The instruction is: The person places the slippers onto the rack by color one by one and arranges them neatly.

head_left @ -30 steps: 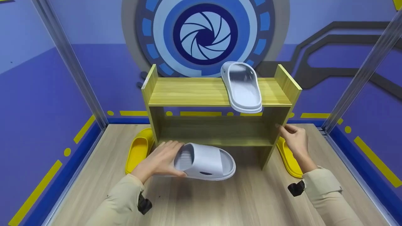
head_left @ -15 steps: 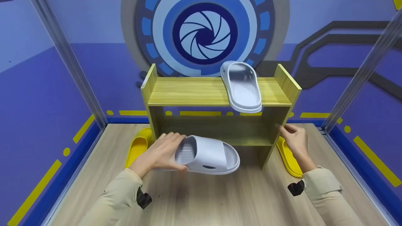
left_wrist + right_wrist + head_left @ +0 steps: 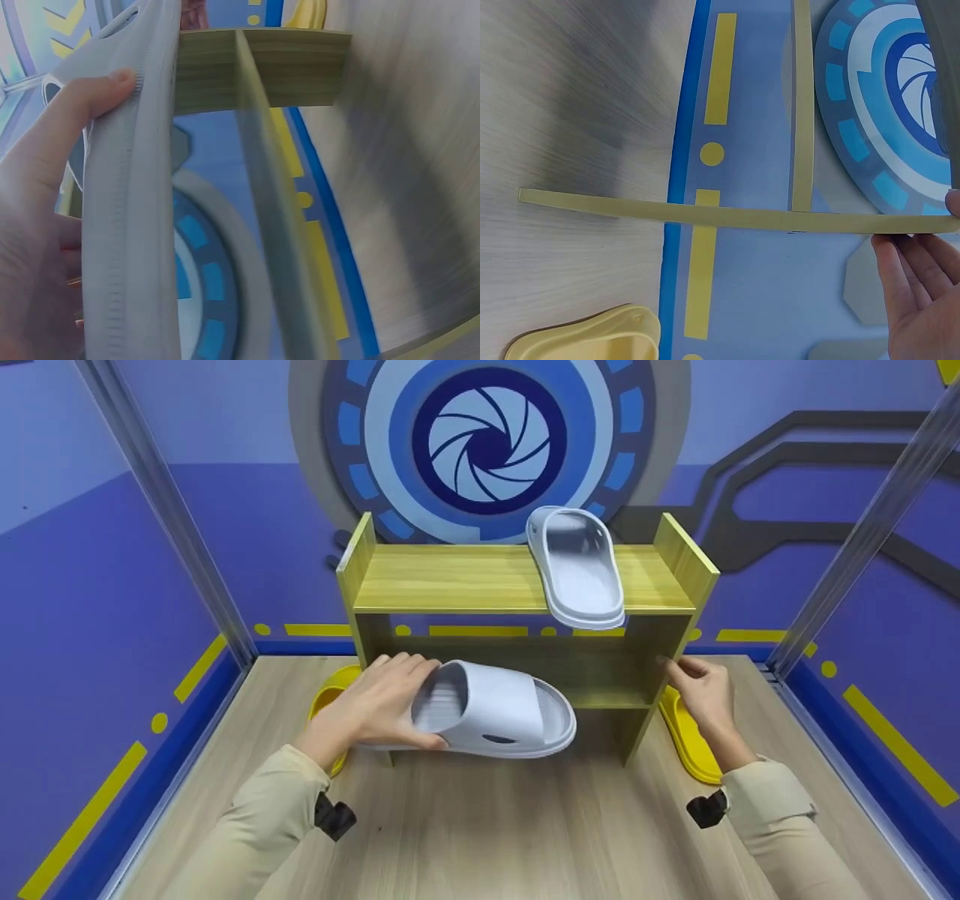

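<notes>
While the left hand point(image 3: 371, 701) wraps the heel end of a pale grey slide slipper point(image 3: 501, 709), thumb along the near side and fingers over the far side, the slipper hangs above the tabletop, just in front of the wood-grain shoe rack point(image 3: 450, 581). Its toe points right: smooth, broad strap, dark slot cut in the side, ribbed footbed, rounded sole rim. Over on the right, the right hand point(image 3: 709, 694) pinches the flat, straight edge of the rack's right side panel, thumb on one face, fingers on the other. Up top, a matching grey slipper point(image 3: 586, 574) lies right of centre, its rounded, glossy heel jutting past the near edge. Down on the pale, streaky-grained tabletop point(image 3: 510, 832), a smooth yellow shoe point(image 3: 330, 686) sits left of the rack, partly hidden by the left hand, and another yellow shoe point(image 3: 694, 746) lies to the right.
</notes>
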Motion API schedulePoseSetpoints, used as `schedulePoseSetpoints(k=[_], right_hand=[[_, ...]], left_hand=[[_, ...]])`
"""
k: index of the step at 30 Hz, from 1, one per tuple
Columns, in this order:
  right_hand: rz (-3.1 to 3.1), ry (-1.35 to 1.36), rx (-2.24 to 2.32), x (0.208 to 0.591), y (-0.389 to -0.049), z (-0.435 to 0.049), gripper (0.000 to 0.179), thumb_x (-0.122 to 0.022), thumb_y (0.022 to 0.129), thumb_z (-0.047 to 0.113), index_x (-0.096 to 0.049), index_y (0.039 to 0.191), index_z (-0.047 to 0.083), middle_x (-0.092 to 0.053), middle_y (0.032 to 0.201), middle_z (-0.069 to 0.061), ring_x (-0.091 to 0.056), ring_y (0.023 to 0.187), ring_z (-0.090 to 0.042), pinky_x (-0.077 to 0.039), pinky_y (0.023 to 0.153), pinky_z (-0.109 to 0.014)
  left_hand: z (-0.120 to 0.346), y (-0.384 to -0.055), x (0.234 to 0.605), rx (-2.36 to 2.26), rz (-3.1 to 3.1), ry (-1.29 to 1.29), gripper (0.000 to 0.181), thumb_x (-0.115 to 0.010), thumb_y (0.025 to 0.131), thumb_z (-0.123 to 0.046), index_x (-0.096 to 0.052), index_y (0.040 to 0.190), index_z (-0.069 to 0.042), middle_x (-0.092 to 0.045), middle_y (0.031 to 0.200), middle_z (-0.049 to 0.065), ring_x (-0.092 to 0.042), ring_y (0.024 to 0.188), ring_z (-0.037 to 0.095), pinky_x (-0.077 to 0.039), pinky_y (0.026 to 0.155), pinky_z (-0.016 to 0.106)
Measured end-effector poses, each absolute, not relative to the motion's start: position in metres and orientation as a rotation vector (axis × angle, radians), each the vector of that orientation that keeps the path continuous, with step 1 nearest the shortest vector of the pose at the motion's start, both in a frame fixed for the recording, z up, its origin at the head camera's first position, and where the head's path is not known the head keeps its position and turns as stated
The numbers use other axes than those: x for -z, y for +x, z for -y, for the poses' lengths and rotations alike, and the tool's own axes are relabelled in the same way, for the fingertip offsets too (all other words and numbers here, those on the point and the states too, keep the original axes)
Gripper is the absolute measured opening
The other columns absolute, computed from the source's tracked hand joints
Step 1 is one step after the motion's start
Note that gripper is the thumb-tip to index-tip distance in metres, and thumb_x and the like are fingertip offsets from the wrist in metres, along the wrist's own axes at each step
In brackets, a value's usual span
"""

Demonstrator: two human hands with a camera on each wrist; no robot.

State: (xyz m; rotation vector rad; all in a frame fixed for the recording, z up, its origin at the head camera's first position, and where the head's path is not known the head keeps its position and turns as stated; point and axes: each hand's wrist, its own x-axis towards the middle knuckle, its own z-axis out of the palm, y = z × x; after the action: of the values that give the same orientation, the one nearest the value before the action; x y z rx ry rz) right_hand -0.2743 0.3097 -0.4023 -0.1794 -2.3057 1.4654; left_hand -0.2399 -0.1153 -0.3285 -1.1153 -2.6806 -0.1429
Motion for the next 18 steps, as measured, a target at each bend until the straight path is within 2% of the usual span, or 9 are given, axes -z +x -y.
schedulePoseSetpoints(k=[10,18], right_hand=[[2.325,-0.189,-1.476,0.403,-0.274,-0.31,0.047,-0.062,0.08,0.04,-0.063,0.107,0.002,-0.064,0.094,-0.007,-0.061,0.077,-0.01,-0.047,0.068,-0.018],[2.339,-0.192,-1.452,0.402,-0.273,-0.31,0.048,-0.061,0.08,0.041,-0.063,0.108,0.003,-0.063,0.098,-0.011,-0.061,0.077,-0.009,-0.046,0.068,-0.019]], left_hand=[[0.121,-0.236,0.305,0.14,2.691,-1.073,0.091,-0.056,0.059,-0.072,-0.046,0.121,-0.005,-0.051,0.104,0.005,-0.042,0.09,0.019,-0.032,0.071,0.033],[0.125,-0.235,0.289,0.15,2.716,-1.013,0.092,-0.055,0.06,-0.072,-0.045,0.123,-0.006,-0.051,0.108,0.006,-0.041,0.092,0.02,-0.033,0.075,0.034]])
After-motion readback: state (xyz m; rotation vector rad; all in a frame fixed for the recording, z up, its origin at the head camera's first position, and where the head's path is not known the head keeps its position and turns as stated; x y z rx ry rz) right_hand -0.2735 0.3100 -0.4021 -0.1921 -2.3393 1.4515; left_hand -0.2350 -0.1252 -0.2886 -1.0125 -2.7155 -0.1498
